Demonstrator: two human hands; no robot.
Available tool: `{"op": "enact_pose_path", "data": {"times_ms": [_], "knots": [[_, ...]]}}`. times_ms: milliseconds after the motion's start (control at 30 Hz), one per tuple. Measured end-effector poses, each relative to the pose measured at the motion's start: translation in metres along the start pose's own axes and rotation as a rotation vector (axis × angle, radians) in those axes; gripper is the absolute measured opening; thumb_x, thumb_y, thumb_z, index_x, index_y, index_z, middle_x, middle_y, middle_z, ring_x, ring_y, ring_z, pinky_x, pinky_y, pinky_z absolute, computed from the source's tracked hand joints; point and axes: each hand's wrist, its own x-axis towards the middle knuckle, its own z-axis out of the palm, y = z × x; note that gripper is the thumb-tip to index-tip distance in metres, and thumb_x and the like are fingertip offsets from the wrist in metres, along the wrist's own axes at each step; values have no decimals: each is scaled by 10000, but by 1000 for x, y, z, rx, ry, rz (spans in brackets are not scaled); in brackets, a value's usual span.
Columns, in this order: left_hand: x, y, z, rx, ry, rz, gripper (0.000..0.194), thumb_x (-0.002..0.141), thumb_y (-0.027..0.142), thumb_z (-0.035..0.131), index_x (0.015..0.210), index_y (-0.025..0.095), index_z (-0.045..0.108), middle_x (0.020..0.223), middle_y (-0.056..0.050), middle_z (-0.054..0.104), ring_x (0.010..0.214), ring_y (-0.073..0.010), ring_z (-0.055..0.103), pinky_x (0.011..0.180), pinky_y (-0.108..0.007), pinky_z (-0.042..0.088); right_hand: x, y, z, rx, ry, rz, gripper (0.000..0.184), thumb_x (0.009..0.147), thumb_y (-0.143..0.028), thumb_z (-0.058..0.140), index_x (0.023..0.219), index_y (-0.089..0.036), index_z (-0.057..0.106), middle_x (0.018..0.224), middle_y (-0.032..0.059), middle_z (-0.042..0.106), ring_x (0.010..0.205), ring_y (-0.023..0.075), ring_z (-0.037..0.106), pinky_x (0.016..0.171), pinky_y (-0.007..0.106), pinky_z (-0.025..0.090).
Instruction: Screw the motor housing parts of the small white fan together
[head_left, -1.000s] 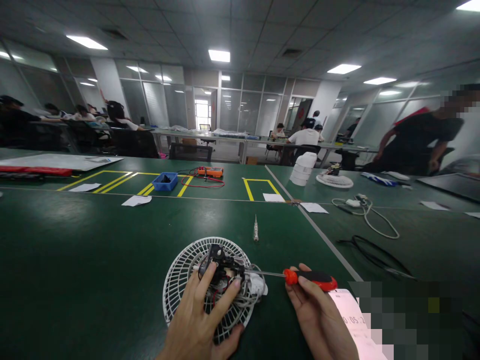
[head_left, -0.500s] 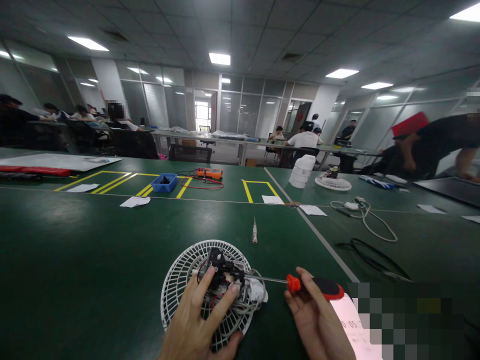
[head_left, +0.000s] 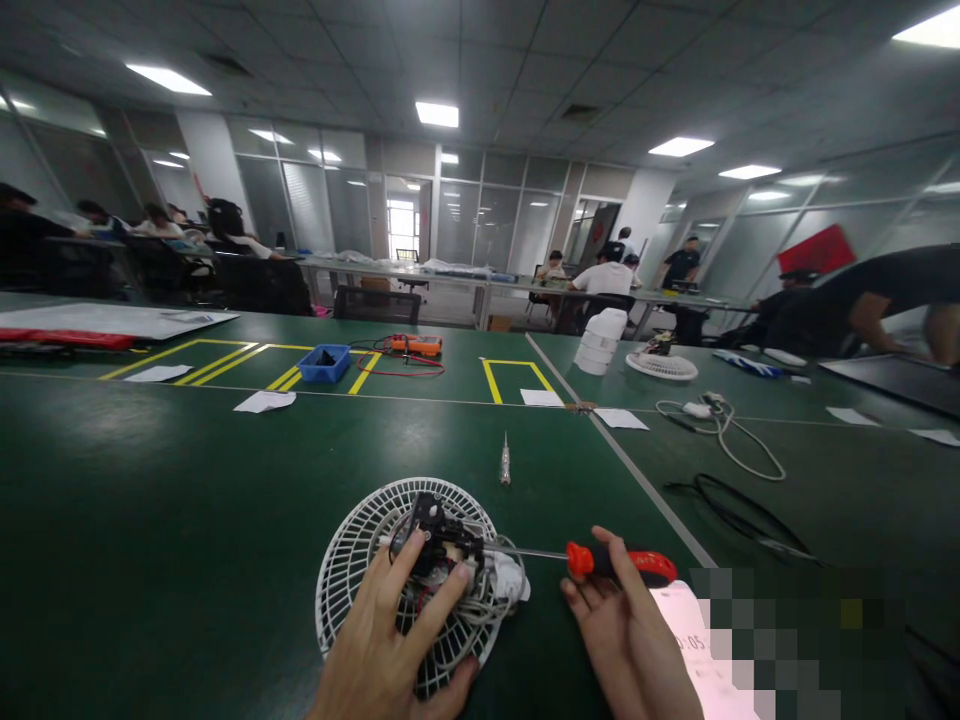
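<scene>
A white round fan grille (head_left: 341,545) lies on the green table before me, with a black fan motor assembly (head_left: 429,515) and a bundle of pale cable on top. My left hand (head_left: 394,620) holds the assembly down from the near side, its fingers on the motor and its thumb by the grille's rim. From the right, my right hand (head_left: 619,610) holds the red and black handle of a screwdriver (head_left: 581,558) between thumb and fingers. The shaft lies nearly level and its end reaches the black assembly; the tip itself is hidden.
Beyond the grille lies a small clear-handled screwdriver (head_left: 505,462). Farther back are a blue bin (head_left: 324,365), an orange multimeter (head_left: 417,345), white stacked parts (head_left: 600,342) and another fan grille (head_left: 661,365). Cables (head_left: 724,430) lie right; a pink lit screen (head_left: 694,640) is beside my right hand.
The screwdriver's handle has turned in my right hand, showing more red and some lettering. My left hand stays on the fan assembly. The view has shifted slightly; a person at the right has moved.
</scene>
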Motion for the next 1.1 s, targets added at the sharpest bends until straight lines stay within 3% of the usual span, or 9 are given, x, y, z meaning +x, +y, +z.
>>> {"op": "enact_pose_path", "data": {"times_ms": [133,267,400,533,767,1100], "knots": [[-1,1,0,-6,-13,-14,829,805,383,767,1542,365,390,1623,-124,289,1411,-442,441,1070,-623,517,-4,-4,0,32,-29,-41,585,571,-331,973,1081,-251,699,1101,10,708,968,211,692,758,319,621],[0,0,0,-16,-22,-3,739,822,380,749,1500,393,454,1652,-114,228,1401,-446,444,1046,-643,523,-7,-9,2,56,-54,-40,584,522,-201,966,1044,-236,709,1067,14,717,1056,220,677,896,332,597],[2,1,-1,-17,-17,3,729,830,369,737,1500,404,451,1670,-110,183,1390,-445,449,1035,-643,529,-6,-8,3,71,-52,-2,477,604,-301,950,1006,-245,700,997,12,706,982,214,691,827,344,617],[2,1,-2,-18,-22,-2,734,838,359,726,1511,397,437,1665,-112,193,1397,-440,439,1046,-636,525,-5,-4,1,28,-35,-23,502,618,-325,959,1041,-243,701,952,-14,685,839,166,687,672,264,607],[2,2,-2,-25,-23,-11,679,869,362,691,1504,376,450,1612,-141,283,1412,-431,431,1056,-642,512,-6,-8,0,53,-65,-60,548,546,-189,965,1028,-233,709,1019,9,745,1000,205,712,908,330,604],[1,2,-4,-6,-42,-25,706,848,394,716,1502,372,450,1600,-142,294,1417,-447,422,1038,-628,532,-8,-12,5,108,-77,-22,604,472,-127,954,1027,-181,720,959,59,780,950,217,744,878,292,607]]}}
